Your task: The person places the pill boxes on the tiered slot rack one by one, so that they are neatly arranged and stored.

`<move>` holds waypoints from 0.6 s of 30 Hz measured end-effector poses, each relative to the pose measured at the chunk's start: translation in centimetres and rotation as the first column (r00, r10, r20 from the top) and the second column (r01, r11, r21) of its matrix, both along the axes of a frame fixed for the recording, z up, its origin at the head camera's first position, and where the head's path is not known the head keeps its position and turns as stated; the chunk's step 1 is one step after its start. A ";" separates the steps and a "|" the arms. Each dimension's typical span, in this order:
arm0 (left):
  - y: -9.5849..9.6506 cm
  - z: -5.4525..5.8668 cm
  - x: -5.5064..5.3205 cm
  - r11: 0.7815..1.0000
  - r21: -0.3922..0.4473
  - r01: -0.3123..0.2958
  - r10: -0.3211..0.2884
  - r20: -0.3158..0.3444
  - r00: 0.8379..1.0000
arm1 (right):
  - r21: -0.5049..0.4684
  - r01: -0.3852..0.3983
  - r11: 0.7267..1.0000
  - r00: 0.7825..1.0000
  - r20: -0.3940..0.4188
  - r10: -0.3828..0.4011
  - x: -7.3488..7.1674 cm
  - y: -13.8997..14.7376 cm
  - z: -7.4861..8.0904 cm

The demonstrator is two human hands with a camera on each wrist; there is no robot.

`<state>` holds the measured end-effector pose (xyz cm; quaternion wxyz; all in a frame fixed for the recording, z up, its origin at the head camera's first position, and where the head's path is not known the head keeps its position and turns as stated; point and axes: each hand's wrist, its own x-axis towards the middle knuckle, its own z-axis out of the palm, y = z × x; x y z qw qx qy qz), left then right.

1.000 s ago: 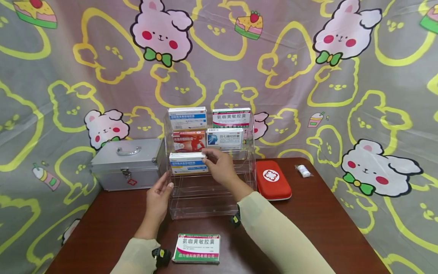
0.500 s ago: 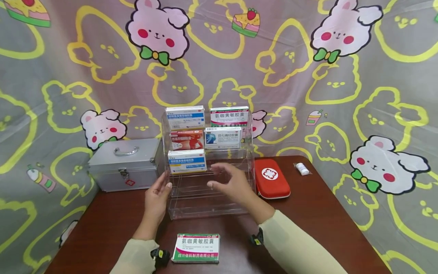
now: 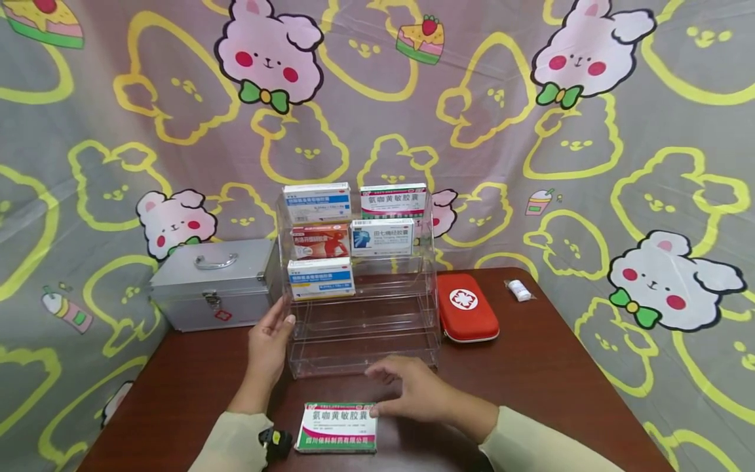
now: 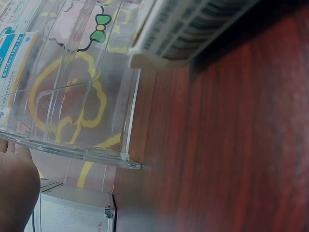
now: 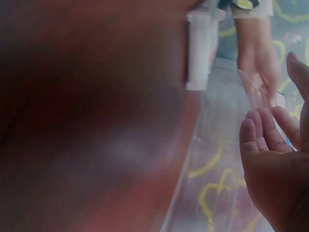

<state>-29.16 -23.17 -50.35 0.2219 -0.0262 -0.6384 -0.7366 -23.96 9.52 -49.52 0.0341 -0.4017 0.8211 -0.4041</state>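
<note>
A green, white and pink medicine box point(image 3: 336, 429) lies flat at the table's front. My right hand point(image 3: 419, 393) hovers beside it, fingers loosely bent and apart, the thumb tip overlapping the box's right edge in the head view. In the right wrist view the palm and fingers point(image 5: 263, 135) hold nothing. My left hand point(image 3: 268, 341) rests against the left side of a clear tiered display rack point(image 3: 366, 360), fingers fairly straight along its outer wall and thumb near the front edge. On the upper tiers stand several medicine boxes, including a red one point(image 3: 321, 242) and a blue-and-white one point(image 3: 320, 280).
A silver first-aid case point(image 3: 212, 285) stands left of the rack. To the right lie a red zippered first-aid pouch point(image 3: 468, 308) and a small white bottle point(image 3: 520, 290) in clear wrapping. Patterned cloth point(image 3: 489, 131) hangs behind the brown table point(image 3: 525, 367).
My right hand has let go of the blue-and-white box on the third tier and come down toward the box on the table. The left hand stays at the rack's side.
</note>
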 end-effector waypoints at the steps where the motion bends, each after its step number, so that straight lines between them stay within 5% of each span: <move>1: 0.0 0.0 0.0 1.000 -0.003 -0.001 0.001 0.001 1.000 | 0.022 -0.006 1.000 1.000 -0.007 0.006 0.1 0.0 -0.3; 8: 0.0 -0.2 0.0 1.000 -0.003 -0.002 0.002 -0.001 1.000 | 0.150 -0.011 0.989 0.998 -0.056 0.020 0.7 -0.6 -2.0; 18: -0.2 -0.3 -0.2 1.000 -0.004 0.006 -0.006 0.016 1.000 | 0.158 0.007 0.987 0.991 -0.130 0.014 0.9 -0.9 -2.6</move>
